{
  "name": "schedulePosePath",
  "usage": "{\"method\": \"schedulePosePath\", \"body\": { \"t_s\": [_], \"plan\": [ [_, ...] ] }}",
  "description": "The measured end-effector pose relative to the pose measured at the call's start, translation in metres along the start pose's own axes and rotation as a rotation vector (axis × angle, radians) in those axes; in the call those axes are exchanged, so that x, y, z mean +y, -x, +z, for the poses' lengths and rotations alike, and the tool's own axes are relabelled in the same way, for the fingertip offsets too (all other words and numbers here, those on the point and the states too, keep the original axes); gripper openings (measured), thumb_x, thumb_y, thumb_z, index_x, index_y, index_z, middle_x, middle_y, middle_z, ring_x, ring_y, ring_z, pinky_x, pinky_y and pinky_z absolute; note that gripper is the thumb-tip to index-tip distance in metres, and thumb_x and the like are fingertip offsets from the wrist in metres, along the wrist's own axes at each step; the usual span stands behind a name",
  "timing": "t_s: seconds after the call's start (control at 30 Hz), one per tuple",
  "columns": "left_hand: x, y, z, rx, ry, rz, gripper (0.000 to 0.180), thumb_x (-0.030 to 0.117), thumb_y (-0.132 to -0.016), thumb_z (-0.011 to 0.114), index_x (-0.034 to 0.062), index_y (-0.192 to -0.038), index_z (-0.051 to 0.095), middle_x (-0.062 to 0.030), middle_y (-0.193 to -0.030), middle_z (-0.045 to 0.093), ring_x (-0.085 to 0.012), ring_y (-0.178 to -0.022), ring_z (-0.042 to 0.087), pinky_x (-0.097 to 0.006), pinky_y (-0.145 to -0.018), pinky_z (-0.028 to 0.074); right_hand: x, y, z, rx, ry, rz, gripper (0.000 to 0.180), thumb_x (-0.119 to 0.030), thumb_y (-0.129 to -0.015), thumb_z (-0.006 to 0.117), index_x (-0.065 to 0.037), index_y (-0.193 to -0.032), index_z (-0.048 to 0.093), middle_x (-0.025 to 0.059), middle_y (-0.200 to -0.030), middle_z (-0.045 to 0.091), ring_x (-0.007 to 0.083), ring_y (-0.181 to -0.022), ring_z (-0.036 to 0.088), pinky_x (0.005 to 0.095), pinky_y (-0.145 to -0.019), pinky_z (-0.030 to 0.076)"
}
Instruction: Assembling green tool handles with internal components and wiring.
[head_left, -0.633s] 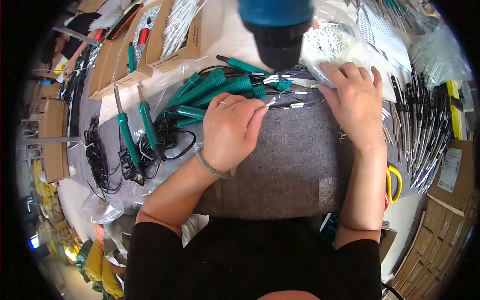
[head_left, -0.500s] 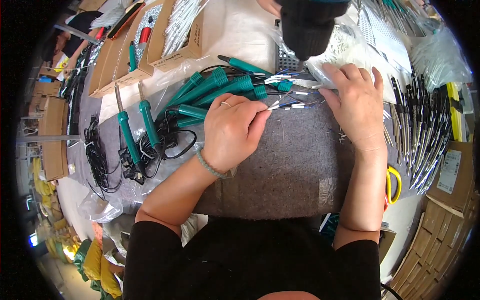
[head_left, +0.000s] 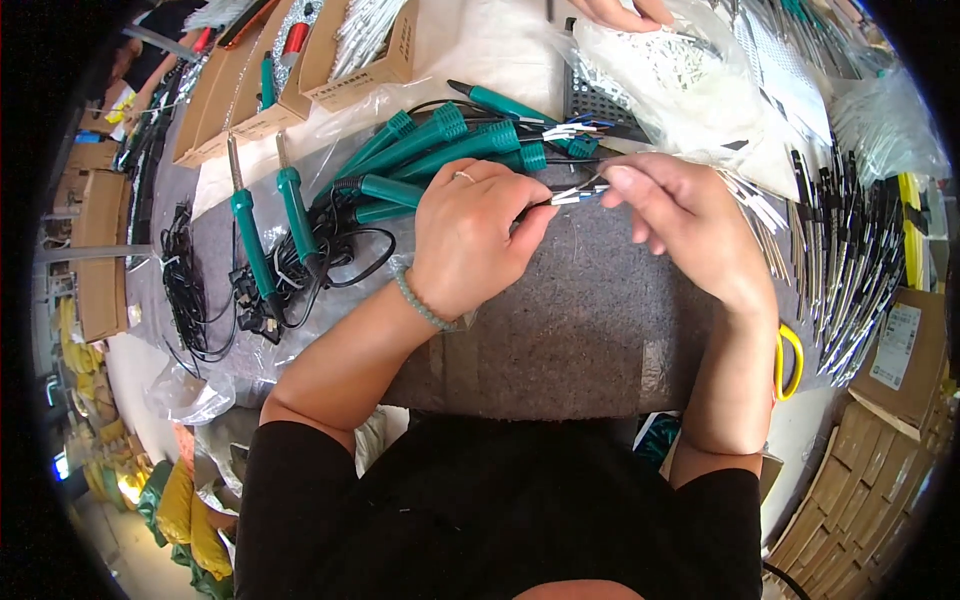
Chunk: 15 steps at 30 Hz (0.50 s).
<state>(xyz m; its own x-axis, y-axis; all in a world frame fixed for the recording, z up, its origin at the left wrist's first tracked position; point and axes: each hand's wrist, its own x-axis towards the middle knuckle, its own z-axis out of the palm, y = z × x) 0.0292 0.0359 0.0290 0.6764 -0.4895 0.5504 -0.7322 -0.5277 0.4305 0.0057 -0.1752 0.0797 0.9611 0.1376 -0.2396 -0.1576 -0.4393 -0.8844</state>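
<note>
My left hand, wearing a ring and a bead bracelet, is closed in a pinch on thin wires with white sleeves. The wires stick out to the right past its fingertips. Close by, my right hand has thumb and forefinger pressed together at the ends of these wires. Its fingers partly hide the tips. Just beyond my left hand lies a pile of green soldering iron handles, with more sleeved wires coming out of their ends. Two soldering irons with metal shafts, one of them a green iron, lie to the left.
Black cables are bundled at far left. Cardboard boxes hold white sticks and small parts. A plastic bag of small white pieces lies at the back, near another person's hand. Metal rods and yellow-handled scissors are at right.
My right hand has moved left from beside the plastic bag and closed at the wire ends. The black tool at the top has left the view. Another person's hand reaches further in.
</note>
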Motion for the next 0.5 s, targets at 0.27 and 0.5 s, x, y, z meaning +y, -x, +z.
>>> {"method": "schedulePosePath", "body": {
  "t_s": [0.27,0.5],
  "plan": [
    [0.000,0.001,0.001,-0.005,0.013,0.020,0.014,0.009,-0.069,0.076,0.0081,-0.078,0.066,-0.0055,-0.075,0.064,-0.0242,-0.075,0.063,-0.036,-0.073,0.046,0.011,-0.008,0.012,0.023,-0.099,-0.098,0.024,-0.020,-0.089,0.064,0.001,-0.099,0.066,0.0037,-0.073,0.062,0.0089,-0.062,0.058,0.0243,-0.053,0.047],
    [0.002,0.002,-0.002,-0.192,0.034,0.138,0.013,0.012,-0.068,0.075,0.0105,-0.077,0.065,-0.0043,-0.073,0.063,-0.0223,-0.076,0.062,-0.035,-0.070,0.046,0.004,0.003,-0.007,-0.275,0.052,0.165,0.021,-0.019,-0.089,0.062,0.001,-0.085,0.067,0.0017,-0.061,0.058,0.0077,-0.050,0.053,0.0228,-0.045,0.044]
  ]
}}
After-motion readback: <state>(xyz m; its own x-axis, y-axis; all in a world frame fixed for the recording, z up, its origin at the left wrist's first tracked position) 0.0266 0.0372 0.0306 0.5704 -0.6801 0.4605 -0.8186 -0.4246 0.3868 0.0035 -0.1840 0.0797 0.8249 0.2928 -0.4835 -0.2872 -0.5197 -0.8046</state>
